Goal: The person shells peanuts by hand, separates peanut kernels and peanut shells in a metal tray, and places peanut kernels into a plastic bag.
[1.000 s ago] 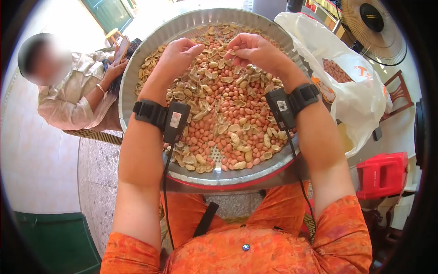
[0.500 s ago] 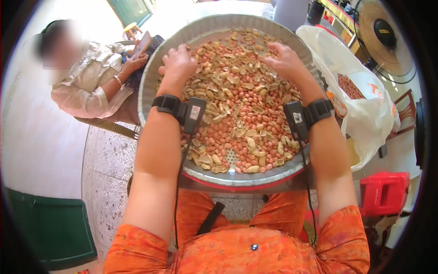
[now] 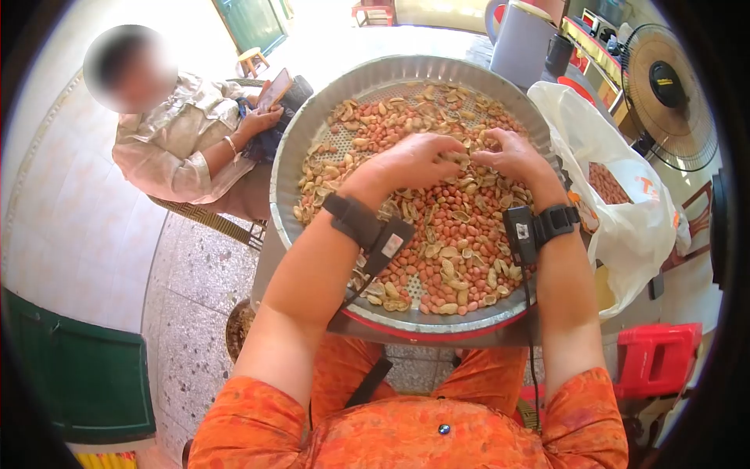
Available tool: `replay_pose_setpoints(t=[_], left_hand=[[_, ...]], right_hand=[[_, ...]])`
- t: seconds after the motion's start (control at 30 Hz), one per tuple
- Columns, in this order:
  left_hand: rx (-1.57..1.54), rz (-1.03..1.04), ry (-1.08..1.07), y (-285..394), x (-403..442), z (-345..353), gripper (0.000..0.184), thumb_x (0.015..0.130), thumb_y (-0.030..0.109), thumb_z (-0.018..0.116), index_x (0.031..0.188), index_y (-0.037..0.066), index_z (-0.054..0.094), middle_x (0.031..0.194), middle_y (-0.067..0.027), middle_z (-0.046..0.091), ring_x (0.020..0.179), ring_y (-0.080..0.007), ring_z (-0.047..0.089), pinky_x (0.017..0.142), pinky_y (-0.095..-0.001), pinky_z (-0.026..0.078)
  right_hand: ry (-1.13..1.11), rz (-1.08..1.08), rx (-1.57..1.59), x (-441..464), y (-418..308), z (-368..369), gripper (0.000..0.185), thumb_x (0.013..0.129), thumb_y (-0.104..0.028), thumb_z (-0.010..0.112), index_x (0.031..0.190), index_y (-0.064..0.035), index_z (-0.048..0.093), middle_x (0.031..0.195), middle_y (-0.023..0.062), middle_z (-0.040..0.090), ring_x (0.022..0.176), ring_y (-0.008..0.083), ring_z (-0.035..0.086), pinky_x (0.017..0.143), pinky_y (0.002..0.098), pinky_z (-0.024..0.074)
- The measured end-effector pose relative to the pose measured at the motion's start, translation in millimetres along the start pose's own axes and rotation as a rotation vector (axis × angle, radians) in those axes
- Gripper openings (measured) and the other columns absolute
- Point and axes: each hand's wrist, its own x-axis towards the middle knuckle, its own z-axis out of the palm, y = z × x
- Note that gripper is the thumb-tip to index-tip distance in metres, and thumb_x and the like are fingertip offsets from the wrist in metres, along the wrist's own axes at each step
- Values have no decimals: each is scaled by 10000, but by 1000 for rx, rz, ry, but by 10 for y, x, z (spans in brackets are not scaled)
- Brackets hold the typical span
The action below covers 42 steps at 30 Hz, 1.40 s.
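Note:
Both my hands are low over a round metal tray [image 3: 291,117] with a perforated bottom. Shelled red-skinned peanuts [image 3: 457,223] mixed with pale, broken peanut shells [image 3: 320,187] cover much of it. My left hand [image 3: 418,160] reaches across the middle, its curved fingers apart and pointing right among the shells. Opposite it, my right hand [image 3: 516,159] has its fingers spread and pointing left. Some shells lie in the narrow gap between the fingertips. Neither hand shows a firm grip, and the undersides of both are hidden.
A white plastic bag [image 3: 625,242] with red peanuts inside stands right of the tray. Behind are a grey pitcher [image 3: 519,43], a dark cup [image 3: 558,55] and a fan [image 3: 668,94]. At left a seated person [image 3: 168,148] holds a phone. A red stool [image 3: 658,356] is at lower right.
My hands have come inward from the tray's two sides and now nearly meet. My left hand moved far right. Peanuts and bare perforated bottom now show at the upper left. The view has shifted.

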Motion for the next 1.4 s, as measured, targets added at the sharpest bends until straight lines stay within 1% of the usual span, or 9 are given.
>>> replay_pose_setpoints(t=[0.13,0.27,0.43,0.53,0.63,0.8,0.93,1.0,1.4], left_hand=[[-221,-193,137,-49,-28,-179,336,777,211,560,1068,43,562,914,-127,618,870,-256,583,802,-335,443],[448,-609,499,-811,-140,-426,287,778,213,537,1009,49,586,939,-139,617,920,-253,583,798,-338,448],[321,-933,197,-896,-249,-460,356,779,234,509,1097,76,526,1049,-152,562,965,-291,555,776,-388,472],[56,-782,90,-400,-158,-335,362,791,330,538,1021,51,532,857,-107,578,642,-179,582,482,-316,479],[-191,-592,-37,-140,-109,-270,345,807,324,523,1027,59,518,805,-54,549,609,-134,548,434,-266,458],[-312,-454,-106,-215,-92,-296,207,831,176,484,1008,80,534,752,-16,542,596,-80,523,436,-208,427],[-185,-462,193,-610,-98,-366,147,756,53,534,886,70,601,681,-5,545,622,-91,529,491,-220,424],[229,-464,383,-681,-128,-387,193,708,9,520,872,59,607,700,-28,556,642,-125,535,557,-251,434],[258,-43,240,-538,-19,-35,220,721,49,493,906,85,607,828,-107,598,808,-254,571,730,-334,457]], right_hand=[[-73,-54,74,25,-9,6,644,686,-387,621,1202,-37,459,1226,174,453,1148,266,424,956,342,342],[-117,-172,60,-1,-50,30,677,665,-394,650,1218,-59,448,1244,178,430,1149,274,419,943,348,356],[-182,-396,45,-179,-306,89,759,602,-327,748,1255,-136,412,1235,174,380,1162,303,361,950,345,339],[-237,-520,41,-222,-424,191,837,554,-360,754,1281,-195,374,1260,182,325,1165,327,368,948,363,354],[-205,-535,-22,-345,-598,319,880,543,-375,762,1287,-161,343,1239,190,329,1156,343,356,942,360,354],[-183,-479,-124,-361,-740,372,665,636,-265,687,1221,-137,397,1142,180,418,1028,349,466,875,379,399],[42,-390,-96,-131,-455,344,251,726,-181,592,948,-79,532,949,153,517,917,316,516,786,389,423],[147,-319,-74,-45,-273,270,228,735,-185,591,931,-78,544,918,150,521,924,316,509,805,378,416],[385,-341,92,38,-109,191,269,753,-66,499,1017,-56,548,1041,175,508,981,306,497,841,353,401]])
